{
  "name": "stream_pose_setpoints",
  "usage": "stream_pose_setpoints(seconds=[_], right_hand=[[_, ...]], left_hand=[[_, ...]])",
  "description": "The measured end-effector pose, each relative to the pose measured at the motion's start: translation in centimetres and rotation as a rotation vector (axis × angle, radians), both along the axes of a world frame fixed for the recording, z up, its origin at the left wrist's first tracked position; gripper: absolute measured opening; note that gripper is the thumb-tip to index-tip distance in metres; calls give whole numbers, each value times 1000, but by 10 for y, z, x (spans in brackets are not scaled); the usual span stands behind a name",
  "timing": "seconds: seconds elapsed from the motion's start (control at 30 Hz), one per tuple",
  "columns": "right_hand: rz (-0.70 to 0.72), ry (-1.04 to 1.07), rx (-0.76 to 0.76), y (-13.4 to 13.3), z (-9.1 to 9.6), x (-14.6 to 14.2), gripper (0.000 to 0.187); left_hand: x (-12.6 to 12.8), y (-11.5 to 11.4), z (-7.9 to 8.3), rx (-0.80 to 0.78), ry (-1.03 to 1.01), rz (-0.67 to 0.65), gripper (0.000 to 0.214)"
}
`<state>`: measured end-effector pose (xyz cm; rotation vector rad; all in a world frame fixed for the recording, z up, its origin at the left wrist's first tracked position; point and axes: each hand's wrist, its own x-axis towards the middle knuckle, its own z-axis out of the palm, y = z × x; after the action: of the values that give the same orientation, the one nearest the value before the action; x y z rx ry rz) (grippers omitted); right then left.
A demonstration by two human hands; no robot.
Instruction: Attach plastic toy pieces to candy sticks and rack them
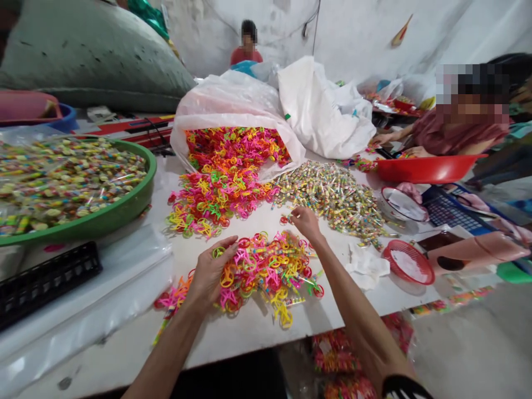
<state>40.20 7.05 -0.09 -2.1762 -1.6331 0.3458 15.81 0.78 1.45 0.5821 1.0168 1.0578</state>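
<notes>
My left hand point(210, 269) is at the left side of a near pile of bright plastic ring toys point(266, 266), with wrapped candy tubes mixed in. A green ring point(217, 252) shows between its thumb and curled fingers. Just beyond this pile, my right hand point(306, 223) pinches a small toy with a red ring point(284, 220) at its fingertips. Behind lies a larger heap of loose ring toys point(216, 194), spilling from a white plastic bag point(236, 100). To its right spreads a heap of small wrapped candies point(332, 194).
A green basin point(152, 172) full of wrapped candies stands left, beside a black plastic rack point(50, 280) and clear plastic sheeting point(137, 271). At right are a red basket point(390, 260), a red basin point(430, 169) and a co-worker point(461, 130). Another person point(246, 55) sits behind.
</notes>
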Motion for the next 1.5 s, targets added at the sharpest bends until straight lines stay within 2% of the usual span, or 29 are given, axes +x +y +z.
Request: stream_pose_setpoints(seconds=[0.1,0.2,0.27,0.37,0.4,0.47,0.57,0.63,0.7,0.8,0.87,1.0,1.07,1.13,1.2,1.33,1.5], right_hand=[[-20,-22,-61,26,-15,7,18],[-50,-15,-68,28,-23,7,17],[-72,14,-46,21,-19,8,16],[-80,101,-3,2,-2,4,13],[-56,194,19,-7,5,-1,12],[31,514,75,-28,22,-17,15],[157,1054,87,-64,40,-55,18],[193,1226,25,-84,44,-82,16],[211,1312,-24,-97,42,-103,15],[206,1346,-31,-105,32,-123,13],[192,1360,-28,-109,28,-128,13],[212,1415,-47,-121,29,-136,16],[251,1393,-54,-128,29,-142,15],[261,1358,-50,-132,26,-150,17],[213,1348,1,-131,21,-155,17],[114,1335,96,-122,13,-150,16],[112,1369,58,-118,14,-133,19]], left_hand=[[-6,5,-5,31,70,102,46],[-21,9,-12,46,80,139,50],[-33,9,-15,12,24,139,50],[-42,2,-13,-21,-37,88,41],[-43,-1,-12,-17,-42,44,36],[-41,-9,-7,9,-23,-51,31],[-37,-19,1,63,11,-29,40],[-38,-23,5,41,-54,10,48],[-40,-24,7,-39,-152,-28,48],[-44,-27,8,-123,-256,-84,32],[-45,-29,8,-124,-276,-77,26],[-40,-36,11,-81,-212,-18,38],[-34,-39,15,-74,-212,16,37],[-26,-42,18,-89,-249,44,34],[-20,-44,18,-110,-353,30,35],[-14,-43,8,-57,-569,-29,34],[-15,-44,-7,-29,-355,26,37]])
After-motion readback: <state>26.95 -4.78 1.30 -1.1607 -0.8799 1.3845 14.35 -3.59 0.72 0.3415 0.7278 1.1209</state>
